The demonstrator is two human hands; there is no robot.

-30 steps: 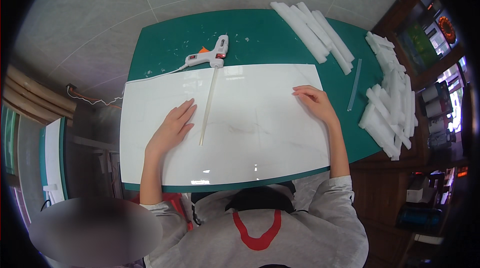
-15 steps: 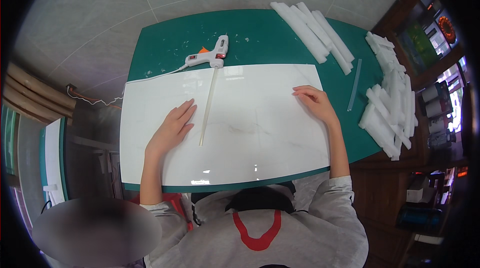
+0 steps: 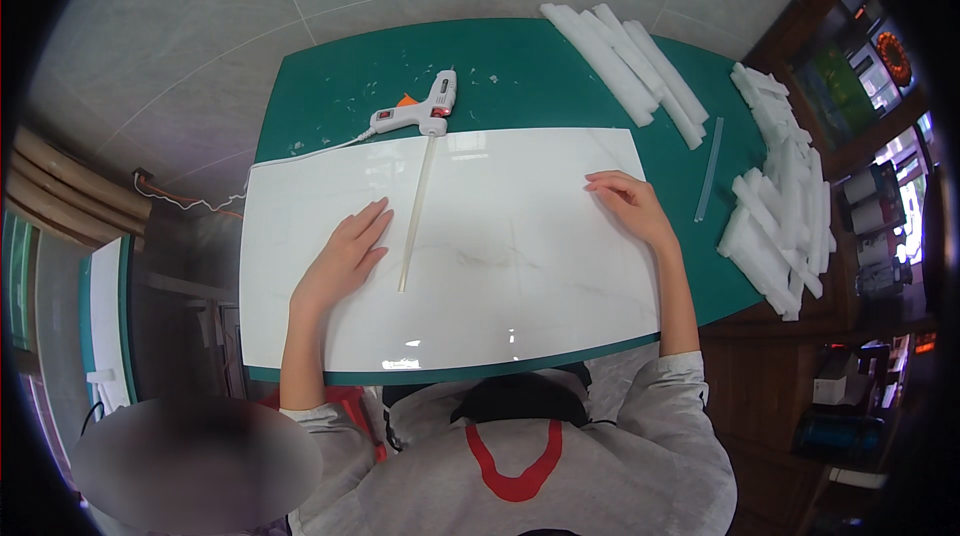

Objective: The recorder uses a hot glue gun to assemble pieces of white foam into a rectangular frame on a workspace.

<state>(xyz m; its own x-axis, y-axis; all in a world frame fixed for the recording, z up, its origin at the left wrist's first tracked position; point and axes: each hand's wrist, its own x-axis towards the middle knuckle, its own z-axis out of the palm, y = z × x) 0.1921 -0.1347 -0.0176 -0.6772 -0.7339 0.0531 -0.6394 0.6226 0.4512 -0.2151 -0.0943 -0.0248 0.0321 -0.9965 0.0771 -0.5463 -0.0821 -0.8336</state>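
Observation:
My left hand [image 3: 350, 251] lies on a glossy white marble-patterned board [image 3: 500, 326], fingers stretched out and holding nothing. Just right of it is a long, pale glue stick [image 3: 416, 216], whose far end runs into a white hot glue gun [image 3: 415, 114]. The gun lies on its side at the board's far edge, with its cord leading off to the left. My right hand [image 3: 630, 204] rests near the board's right edge, its fingers loosely bent and nothing visible in them.
A green mat [image 3: 520, 76] covers the table under the board. White foam strips [image 3: 630, 66] lie at the far right, and more foam pieces [image 3: 780, 206] are heaped along the right edge. Another clear glue stick [image 3: 710, 171] lies between them. A person's blurred head [image 3: 200, 461] is at lower left.

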